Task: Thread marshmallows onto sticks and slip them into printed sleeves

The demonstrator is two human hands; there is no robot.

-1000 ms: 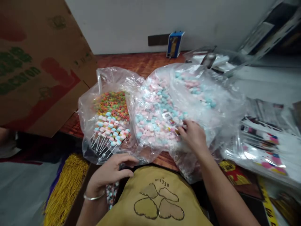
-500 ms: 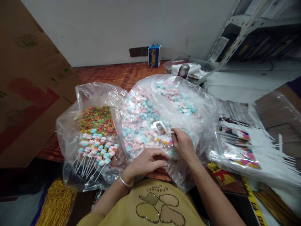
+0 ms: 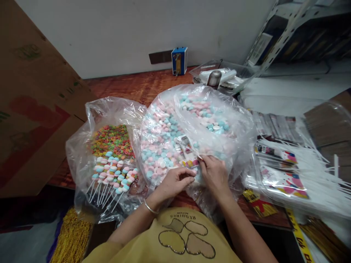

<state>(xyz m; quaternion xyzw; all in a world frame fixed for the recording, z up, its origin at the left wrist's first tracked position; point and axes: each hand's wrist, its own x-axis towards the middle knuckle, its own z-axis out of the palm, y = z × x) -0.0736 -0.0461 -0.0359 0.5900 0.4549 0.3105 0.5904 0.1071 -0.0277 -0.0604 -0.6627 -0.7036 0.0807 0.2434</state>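
My right hand (image 3: 215, 173) is closed on the edge of a small clear printed packet (image 3: 188, 151), at its lower right corner. A thin white stick shows at those fingertips. My left hand (image 3: 178, 180) is just left of it, thumb and forefinger curled close together; whatever they hold, if anything, is too small to make out. Both hands are over a large clear bag of pink, blue and white candies (image 3: 164, 138). To the left, candy skewers on white sticks (image 3: 109, 171) lie on an open bag with colourful ring cereal (image 3: 112, 140).
A cardboard box (image 3: 35, 109) stands at the left. Behind the bags are a blue device (image 3: 179, 61) and a clear tray (image 3: 236, 89) with plastic items. At the right lie packaged packets (image 3: 285, 182) and white sticks (image 3: 315, 164), below a metal shelf (image 3: 287, 36).
The packet has tilted more upright at my right fingertips, where a white stick now shows. My left thumb and forefinger have drawn closer together. The view has shifted slightly.
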